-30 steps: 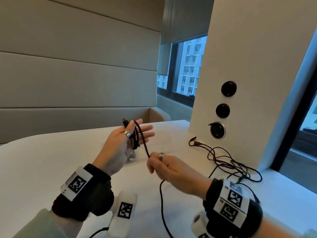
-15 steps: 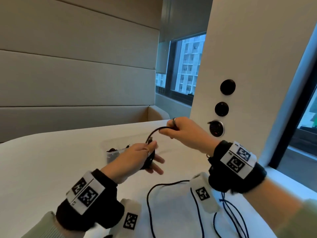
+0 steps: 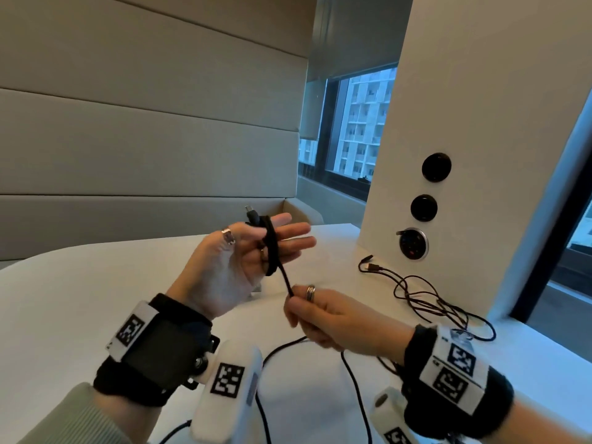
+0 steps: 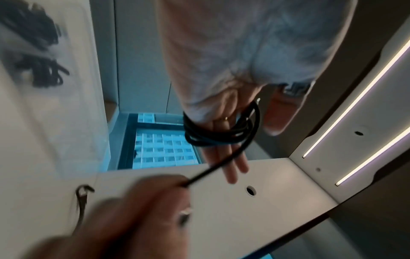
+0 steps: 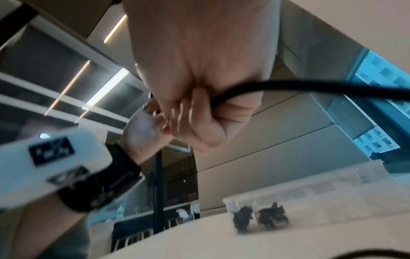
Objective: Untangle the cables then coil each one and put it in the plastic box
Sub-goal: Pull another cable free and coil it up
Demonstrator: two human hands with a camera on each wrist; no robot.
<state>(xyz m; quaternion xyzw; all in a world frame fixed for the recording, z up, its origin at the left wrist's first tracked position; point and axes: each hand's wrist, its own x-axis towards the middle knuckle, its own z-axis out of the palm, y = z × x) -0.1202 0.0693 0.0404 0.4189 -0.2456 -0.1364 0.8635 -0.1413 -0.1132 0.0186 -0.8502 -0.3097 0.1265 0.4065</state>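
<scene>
Nearest the camera, square black-and-white coded markers (image 3: 228,378) sit on white tags strapped to both dark wristbands; their patterns carry no readable words. Above them, the right hand (image 3: 323,318) has its fingers curled around a thin black cable (image 3: 285,280), pinching it just below the other hand. From that grip the cable runs taut, up and to the left, to the left hand (image 3: 243,251), held palm-up above the table with fingers straight and together. Several turns of the cable are wound crosswise around those fingers, and its plug end (image 3: 251,214) sticks up past the index finger, pointing toward the wall. Below the right hand, the loose remainder drops to the smooth white table (image 3: 64,315) and trails toward the person.

To the right, a tangle of thin dark cables (image 3: 426,296) lies on the table against a white pillar (image 3: 480,107), connector ends pointing left. The pillar bears three round black fittings (image 3: 436,167) in a vertical line.

The right wrist view shows a clear plastic box (image 5: 299,198) farther along the table, holding two dark coiled bundles (image 5: 259,217). Behind stand beige padded wall panels (image 3: 128,139) and a window (image 3: 358,123) facing a pale high-rise.
</scene>
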